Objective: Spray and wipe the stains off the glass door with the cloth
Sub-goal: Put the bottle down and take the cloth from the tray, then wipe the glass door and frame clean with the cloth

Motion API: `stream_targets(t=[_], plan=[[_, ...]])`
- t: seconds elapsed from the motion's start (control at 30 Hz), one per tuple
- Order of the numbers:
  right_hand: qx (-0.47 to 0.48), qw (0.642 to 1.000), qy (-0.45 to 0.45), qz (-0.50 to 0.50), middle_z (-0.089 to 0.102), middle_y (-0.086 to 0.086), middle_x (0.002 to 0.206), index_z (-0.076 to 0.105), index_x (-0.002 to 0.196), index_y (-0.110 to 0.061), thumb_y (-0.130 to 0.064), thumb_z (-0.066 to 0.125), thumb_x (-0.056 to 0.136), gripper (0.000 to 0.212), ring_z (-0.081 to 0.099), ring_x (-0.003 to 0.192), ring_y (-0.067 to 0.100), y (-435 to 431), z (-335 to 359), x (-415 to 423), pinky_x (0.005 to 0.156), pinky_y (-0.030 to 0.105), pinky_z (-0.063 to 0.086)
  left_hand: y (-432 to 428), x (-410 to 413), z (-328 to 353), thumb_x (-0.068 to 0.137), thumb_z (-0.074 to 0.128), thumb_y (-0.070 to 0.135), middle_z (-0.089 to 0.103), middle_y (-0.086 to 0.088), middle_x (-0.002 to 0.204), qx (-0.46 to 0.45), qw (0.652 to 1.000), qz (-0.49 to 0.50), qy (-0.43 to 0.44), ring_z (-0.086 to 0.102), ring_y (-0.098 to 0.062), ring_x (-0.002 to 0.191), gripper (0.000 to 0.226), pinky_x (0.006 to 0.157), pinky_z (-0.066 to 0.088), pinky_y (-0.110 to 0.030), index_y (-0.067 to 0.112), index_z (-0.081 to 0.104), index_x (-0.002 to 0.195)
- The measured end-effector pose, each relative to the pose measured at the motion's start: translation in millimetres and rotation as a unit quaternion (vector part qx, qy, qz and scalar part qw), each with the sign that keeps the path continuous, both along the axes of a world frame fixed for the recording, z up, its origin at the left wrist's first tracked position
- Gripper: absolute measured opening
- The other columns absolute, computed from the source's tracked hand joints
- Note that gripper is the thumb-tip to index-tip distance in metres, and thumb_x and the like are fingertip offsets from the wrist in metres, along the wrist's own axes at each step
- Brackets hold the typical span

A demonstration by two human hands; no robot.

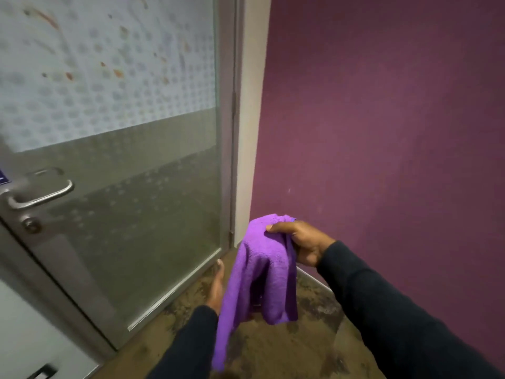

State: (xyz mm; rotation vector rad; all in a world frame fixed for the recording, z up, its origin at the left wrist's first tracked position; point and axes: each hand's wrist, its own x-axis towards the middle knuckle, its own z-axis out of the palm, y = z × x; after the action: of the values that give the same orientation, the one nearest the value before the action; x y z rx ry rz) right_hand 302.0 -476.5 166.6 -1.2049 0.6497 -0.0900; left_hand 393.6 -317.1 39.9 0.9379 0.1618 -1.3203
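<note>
The glass door [114,127] fills the left of the head view, frosted with a dotted pattern. Brown and orange stains [118,73] speckle its upper pane. A purple cloth [262,274] hangs in front of the door's lower right corner. My right hand [297,242] grips the cloth's top edge, thumb on top. My left hand [217,285] reaches forward beside the cloth's left side with fingers straight; the cloth hides part of it, and I cannot tell if they touch. No spray bottle is in view.
A metal lever handle [41,195] with a lock below sits at the door's left edge. The grey door frame [228,119] meets a purple wall [382,119] on the right. Mottled brown floor [287,346] lies below.
</note>
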Motion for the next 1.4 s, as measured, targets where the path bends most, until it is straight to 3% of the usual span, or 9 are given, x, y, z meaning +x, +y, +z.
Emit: stream_targets(t=[0.23,0.37,0.47,0.63,0.77,0.9,1.13,1.3,1.4], plan=[[0.043,0.999,0.021,0.013,0.075,0.011,0.087,0.07,0.104,-0.006,-0.006,0.062,0.092,0.014,0.072,0.076,0.024,-52.4,-8.5,93.0,0.081,0.04,0.061,-7.0,165.7,4.7,0.09,0.056,0.058,0.067,-0.016,0.123,-0.122,0.991,0.051,-0.022,0.068,-0.029,0.107,0.062,0.098,0.051,-0.043,0.007,0.067,0.123],[-0.024,0.996,0.07,-0.049,0.073,0.01,0.08,0.065,0.103,-0.006,0.0,0.059,0.095,0.012,0.068,0.07,0.023,-79.9,-24.4,130.7,0.062,0.035,0.061,-1.3,241.0,11.1,0.086,0.068,0.013,0.075,-0.012,0.097,0.009,0.981,-0.004,-0.192,0.073,-0.019,0.08,0.036,0.072,0.061,-0.028,-0.001,0.066,0.119],[-0.053,0.994,0.071,-0.065,0.069,0.008,0.077,0.068,0.101,-0.005,-0.008,0.063,0.096,0.008,0.062,0.072,0.022,-99.1,-15.4,160.3,0.063,0.035,0.059,-0.7,283.1,23.4,0.093,0.056,-0.005,0.067,-0.011,0.093,0.148,0.927,0.043,-0.341,0.063,-0.012,0.067,0.04,0.057,0.052,-0.019,-0.002,0.053,0.133],[-0.057,0.998,0.027,-0.023,0.068,0.008,0.088,0.068,0.113,-0.005,-0.015,0.059,0.101,0.018,0.063,0.074,0.019,-128.6,-4.3,200.9,0.064,0.033,0.061,-7.5,336.7,53.0,0.094,0.054,-0.001,0.064,-0.018,0.127,0.25,0.782,0.14,-0.553,0.063,-0.028,0.108,0.038,0.094,0.048,-0.033,0.0,0.058,0.132],[-0.012,0.998,-0.04,-0.045,0.071,0.009,0.082,0.066,0.112,0.0,-0.007,0.062,0.096,0.018,0.065,0.067,0.018,-162.2,-5.0,235.4,0.064,0.03,0.061,-13.4,352.8,83.5,0.097,0.048,0.0,0.061,-0.008,0.081,0.159,0.833,0.228,-0.478,0.048,-0.017,0.066,0.03,0.059,0.042,-0.024,0.002,0.065,0.122],[0.001,0.997,-0.061,-0.048,0.073,0.008,0.074,0.066,0.107,0.0,0.001,0.064,0.093,0.015,0.067,0.061,0.018,-197.0,2.1,267.4,0.06,0.03,0.061,-24.8,365.2,102.9,0.097,0.046,-0.003,0.065,-0.011,0.079,0.1,0.861,0.291,-0.404,0.057,-0.016,0.063,0.028,0.059,0.051,-0.022,0.0,0.065,0.117],[-0.058,0.995,-0.069,-0.033,0.073,0.007,0.076,0.066,0.104,-0.004,0.002,0.061,0.096,0.011,0.064,0.068,0.018,-253.3,28.0,323.9,0.054,0.025,0.06,-53.0,383.0,126.9,0.094,0.052,-0.007,0.072,-0.001,0.077,0.098,0.833,0.339,-0.426,0.061,-0.005,0.057,0.029,0.058,0.053,-0.015,0.01,0.068,0.111],[-0.154,0.984,-0.09,-0.027,0.061,0.012,0.104,0.047,0.134,-0.021,0.0,0.065,0.095,0.048,0.06,0.09,0.024,-277.8,35.8,360.1,0.076,0.036,0.053,-58.9,392.3,136.0,0.09,0.054,-0.011,0.063,-0.009,0.086,0.134,0.791,0.357,-0.479,0.05,-0.015,0.068,0.039,0.061,0.05,-0.02,0.01,0.067,0.12],[-0.253,0.96,-0.108,0.046,0.062,0.013,0.113,0.06,0.131,-0.018,-0.001,0.065,0.095,0.04,0.058,0.104,0.024,-283.4,43.9,370.5,0.09,0.035,0.049,-52.3,397.6,145.7,0.091,0.057,-0.009,0.065,-0.008,0.079,0.194,0.741,0.344,-0.544,0.054,-0.016,0.069,0.036,0.065,0.053,-0.022,0.012,0.067,0.118]])
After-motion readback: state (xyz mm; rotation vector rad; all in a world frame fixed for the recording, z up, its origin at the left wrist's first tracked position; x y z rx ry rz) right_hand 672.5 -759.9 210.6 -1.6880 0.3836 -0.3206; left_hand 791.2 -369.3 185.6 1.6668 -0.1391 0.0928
